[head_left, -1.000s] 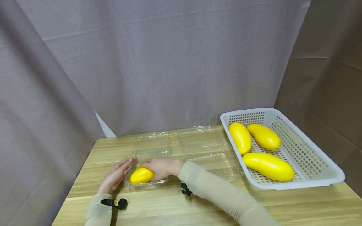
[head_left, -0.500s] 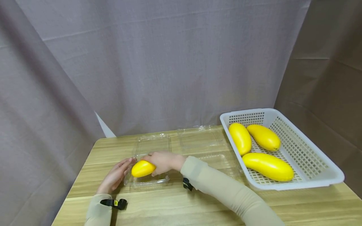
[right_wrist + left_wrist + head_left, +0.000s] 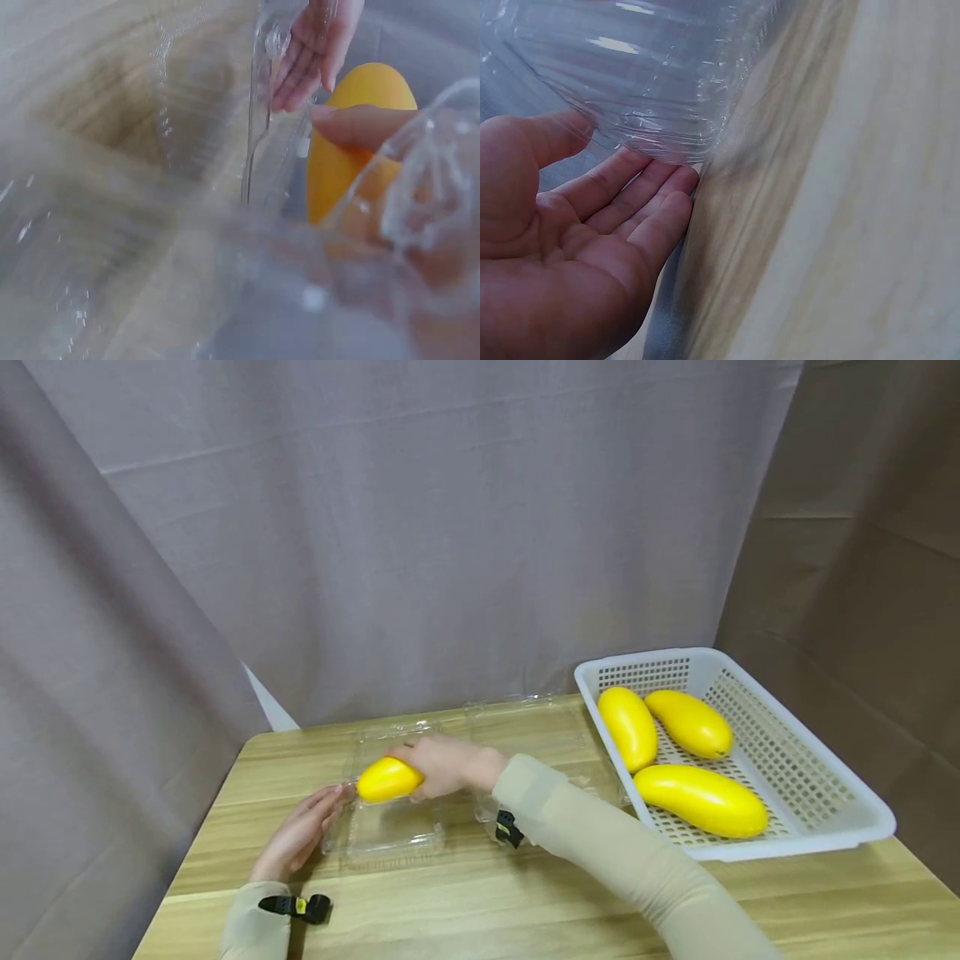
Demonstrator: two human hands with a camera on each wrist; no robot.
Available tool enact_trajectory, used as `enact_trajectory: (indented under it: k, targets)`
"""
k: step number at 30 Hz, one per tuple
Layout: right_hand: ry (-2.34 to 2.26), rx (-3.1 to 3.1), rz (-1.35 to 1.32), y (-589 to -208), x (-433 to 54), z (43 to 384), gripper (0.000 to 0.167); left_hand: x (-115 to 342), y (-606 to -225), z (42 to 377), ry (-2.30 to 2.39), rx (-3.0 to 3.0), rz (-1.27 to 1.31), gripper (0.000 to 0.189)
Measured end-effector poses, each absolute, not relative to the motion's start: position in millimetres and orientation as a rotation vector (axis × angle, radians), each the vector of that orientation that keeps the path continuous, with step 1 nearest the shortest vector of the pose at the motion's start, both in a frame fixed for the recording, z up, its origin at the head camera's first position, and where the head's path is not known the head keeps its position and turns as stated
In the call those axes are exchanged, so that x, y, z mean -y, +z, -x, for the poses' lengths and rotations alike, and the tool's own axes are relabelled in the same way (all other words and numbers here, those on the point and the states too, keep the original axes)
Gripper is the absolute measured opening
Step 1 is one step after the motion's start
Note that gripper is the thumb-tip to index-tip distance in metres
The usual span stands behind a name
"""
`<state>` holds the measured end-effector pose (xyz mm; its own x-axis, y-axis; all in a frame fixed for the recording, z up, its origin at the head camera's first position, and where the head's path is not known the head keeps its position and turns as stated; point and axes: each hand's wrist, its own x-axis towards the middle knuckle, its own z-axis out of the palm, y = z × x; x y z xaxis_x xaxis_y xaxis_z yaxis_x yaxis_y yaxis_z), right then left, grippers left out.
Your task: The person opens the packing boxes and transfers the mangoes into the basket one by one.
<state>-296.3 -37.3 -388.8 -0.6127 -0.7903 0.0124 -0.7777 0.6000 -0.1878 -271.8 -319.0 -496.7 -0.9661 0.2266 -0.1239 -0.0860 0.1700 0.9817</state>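
In the head view my right hand [image 3: 450, 764] grips a yellow mango [image 3: 388, 779] over the back part of a clear plastic container [image 3: 393, 843]. The right wrist view shows the thumb [image 3: 367, 127] pressed along the mango's side [image 3: 367, 86], partly behind blurred clear plastic. My left hand [image 3: 298, 831] stands at the container's left side. Up close in the left wrist view, its extended fingers [image 3: 604, 184] touch the container's corner [image 3: 660, 120], palm facing it. The container's lid [image 3: 360, 745] lies folded back behind the base.
Right of it sits a second clear container [image 3: 525, 727], its front partly hidden by my right forearm. A white perforated basket [image 3: 813, 756] with three more mangoes [image 3: 701, 799] stands at the right. Grey curtain [image 3: 420, 543] hangs behind the wooden table [image 3: 420, 918].
My right hand has raised the mango from inside the container and moved it back and slightly right. The left hand stays at the container's side. The head view has shifted a little.
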Motion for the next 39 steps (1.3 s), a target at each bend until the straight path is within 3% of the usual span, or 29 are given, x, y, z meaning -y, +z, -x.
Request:
enact_trajectory:
  k: [11, 19, 39]
  targets:
    - [-0.313, -2.772, 1.300, -371.5, 25.9, 291.9, 0.080, 318.8, -494.9, 270.5, 1.865, -2.200, -0.150, 0.062]
    - [-0.336, -2.787, 1.289, -353.0, 2.5, 293.5, 0.074, 317.8, -493.5, 270.9, 1.860, -2.204, -0.167, 0.061]
    - [-0.355, -2.995, 0.977, -326.6, -131.5, 306.7, 0.078, 318.0, -494.4, 269.6, 1.839, -2.211, -0.167, 0.064]
